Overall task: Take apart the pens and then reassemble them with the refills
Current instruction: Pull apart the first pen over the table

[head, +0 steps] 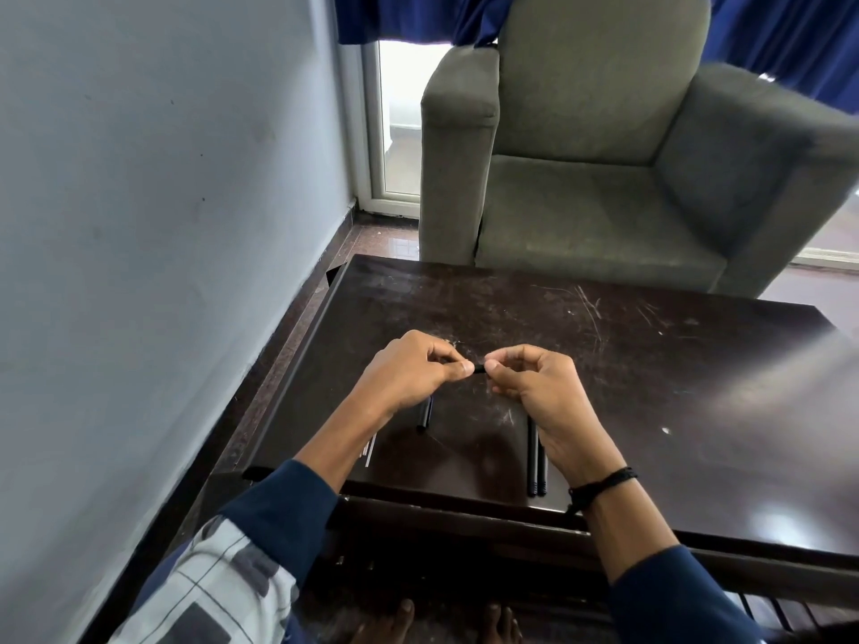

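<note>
Above the dark table, my left hand and my right hand pinch the two ends of a short black pen part, which is mostly hidden by the fingertips. Below my left hand lies a black pen piece on the table. Thin pale refills stick out from under my left forearm. Two black pen barrels lie side by side under my right wrist, reaching toward the table's near edge.
A grey armchair stands just behind the table. A pale wall runs close along the left side. Blue curtains hang at the back. Bare toes show under the table.
</note>
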Demonstrator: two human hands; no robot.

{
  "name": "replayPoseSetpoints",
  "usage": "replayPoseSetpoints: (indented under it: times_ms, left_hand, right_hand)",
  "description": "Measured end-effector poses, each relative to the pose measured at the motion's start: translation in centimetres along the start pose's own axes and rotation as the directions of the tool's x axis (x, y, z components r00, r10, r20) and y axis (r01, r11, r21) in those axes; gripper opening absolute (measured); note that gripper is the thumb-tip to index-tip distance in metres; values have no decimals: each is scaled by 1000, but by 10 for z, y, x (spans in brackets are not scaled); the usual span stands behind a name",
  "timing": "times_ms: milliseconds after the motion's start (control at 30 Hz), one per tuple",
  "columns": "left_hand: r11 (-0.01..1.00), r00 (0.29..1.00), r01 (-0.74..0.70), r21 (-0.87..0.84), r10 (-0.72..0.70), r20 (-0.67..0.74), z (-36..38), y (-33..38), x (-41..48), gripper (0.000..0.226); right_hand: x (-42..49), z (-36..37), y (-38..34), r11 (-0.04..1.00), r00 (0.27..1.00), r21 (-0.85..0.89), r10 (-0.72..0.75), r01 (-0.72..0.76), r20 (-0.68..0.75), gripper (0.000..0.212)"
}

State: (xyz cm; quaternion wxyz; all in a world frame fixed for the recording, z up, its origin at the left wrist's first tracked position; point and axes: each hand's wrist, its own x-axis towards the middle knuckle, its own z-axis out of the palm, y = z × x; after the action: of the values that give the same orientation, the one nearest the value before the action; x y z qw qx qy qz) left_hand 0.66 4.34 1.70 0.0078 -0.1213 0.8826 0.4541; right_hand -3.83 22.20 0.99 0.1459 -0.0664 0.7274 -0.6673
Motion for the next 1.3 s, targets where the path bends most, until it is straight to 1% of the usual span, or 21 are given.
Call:
replayPoseSetpoints:
  times_ms: [100,167,300,433,500,600,833,1000,1067,1200,1300]
  left_hand:
    - [1000,1000,-6,-5,6,-4,0,1,-1,7]
    - [1000,1000,-2,-11,2,-5,0,2,-1,6]
    - [1000,1000,4,-10,-4,2,1,1,-1,8]
    - [1000,1000,2,-7,-2,0,0,0,-1,4]
    - [1000,1000,2,-14,-3,-9,0,-1,0,4]
    - [1000,1000,-10,-15,9,-14,0,-2,0,3]
    - [1000,1000,-7,-20,7,-5,1,-3,1,3]
    - [1000,1000,-11,-23,10,-17,0,-3,1,2]
    - [1000,1000,-13,-20,13,-9,1,-4,1,2]
    - [1000,1000,-10,-18,10,-3,0,-3,0,7]
    - [999,1000,-2,-33,2,-4,-1,-2,0,6]
  right_hand:
    - [-1,1,-2,998,1000,48,28,-28,-6,10]
    - [-1,1,-2,999,999,30,40,-39,-27,16]
    - [0,1,0,999,999,-4,35,-35,-27,14]
    - [-1,1,-1,1000,1000,-9,25,-26,-7,8]
    - [-1,2,-2,999,999,14,38,-38,-8,11]
    - [-2,3,-2,998,998,19,62,-61,-15,22]
    - [-2,1,-3,999,999,-7,35,-35,3,9]
    - [-2,2,-3,999,998,10,54,-54,-18,24]
    - [-1,2,-2,999,999,-6,46,-47,-21,21]
    - [0,1,-1,1000,1000,-18,25,-25,-1,10]
    - [1,1,-4,999,999,15,37,-37,7,14]
